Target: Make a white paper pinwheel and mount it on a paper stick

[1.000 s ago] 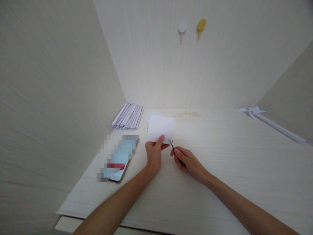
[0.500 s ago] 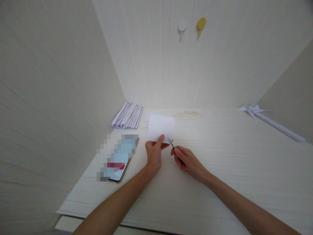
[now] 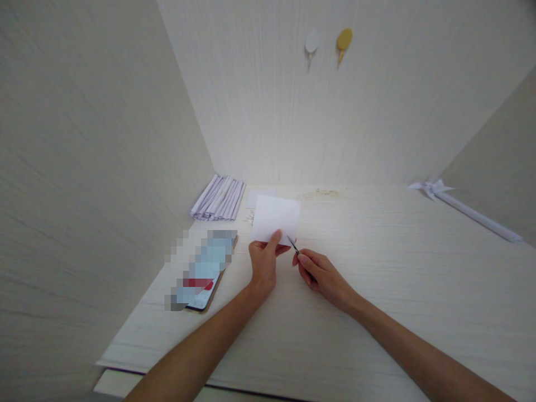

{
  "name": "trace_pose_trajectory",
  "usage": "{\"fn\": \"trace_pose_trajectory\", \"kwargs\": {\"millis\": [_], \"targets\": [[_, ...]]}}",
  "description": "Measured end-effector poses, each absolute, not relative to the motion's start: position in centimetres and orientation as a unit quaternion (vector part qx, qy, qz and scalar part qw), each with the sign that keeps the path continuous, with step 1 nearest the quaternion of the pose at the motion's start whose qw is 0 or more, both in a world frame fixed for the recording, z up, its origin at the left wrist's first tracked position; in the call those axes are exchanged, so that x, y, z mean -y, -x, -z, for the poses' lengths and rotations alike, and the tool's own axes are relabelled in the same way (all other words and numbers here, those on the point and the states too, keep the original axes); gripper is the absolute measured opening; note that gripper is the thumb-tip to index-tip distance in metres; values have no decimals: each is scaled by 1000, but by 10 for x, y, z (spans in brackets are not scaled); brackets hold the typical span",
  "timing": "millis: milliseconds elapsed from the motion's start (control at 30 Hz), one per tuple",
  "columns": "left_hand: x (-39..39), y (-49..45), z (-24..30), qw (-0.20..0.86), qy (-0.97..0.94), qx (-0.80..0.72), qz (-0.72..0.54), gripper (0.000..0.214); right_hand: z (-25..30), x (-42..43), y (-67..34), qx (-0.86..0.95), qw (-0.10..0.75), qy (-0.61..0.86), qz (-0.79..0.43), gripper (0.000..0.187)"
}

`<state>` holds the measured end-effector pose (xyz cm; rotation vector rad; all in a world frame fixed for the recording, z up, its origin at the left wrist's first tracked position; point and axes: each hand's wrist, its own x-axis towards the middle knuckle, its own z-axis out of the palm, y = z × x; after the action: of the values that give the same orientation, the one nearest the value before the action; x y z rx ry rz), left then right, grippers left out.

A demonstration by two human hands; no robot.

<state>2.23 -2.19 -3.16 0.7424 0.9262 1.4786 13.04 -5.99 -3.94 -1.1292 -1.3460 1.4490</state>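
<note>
My left hand (image 3: 263,265) pinches the lower edge of a small white sheet of paper (image 3: 276,218), held up just above the pale wooden table (image 3: 377,290). Close beside it, my right hand (image 3: 320,273) is closed round a small pair of scissors (image 3: 293,246). The blade tips touch the paper's lower right corner next to my left thumb. Most of the scissors is hidden inside my right hand.
A phone (image 3: 205,271) lies face up at the left. Behind it sits a stack of folded white paper strips (image 3: 220,198), with another white sheet (image 3: 257,196) beside it. A paper pinwheel on a white stick (image 3: 460,209) lies far right. Two hooks (image 3: 329,42) hang on the back wall.
</note>
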Motion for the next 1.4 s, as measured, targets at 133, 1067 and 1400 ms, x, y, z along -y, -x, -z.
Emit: {"fn": "trace_pose_trajectory", "kwargs": {"millis": [133,1067,1400], "targets": [[22,-22,30,581,-319,-402,-632,21,40,59,-130,535,416,454,-579,24],[20,-21,33,567,-333,-417,-627,25,39,59,-131,555,423,459,-550,23],[18,-20,37,551,-359,-433,-616,28,41,59,-130,545,431,454,-557,23]]}}
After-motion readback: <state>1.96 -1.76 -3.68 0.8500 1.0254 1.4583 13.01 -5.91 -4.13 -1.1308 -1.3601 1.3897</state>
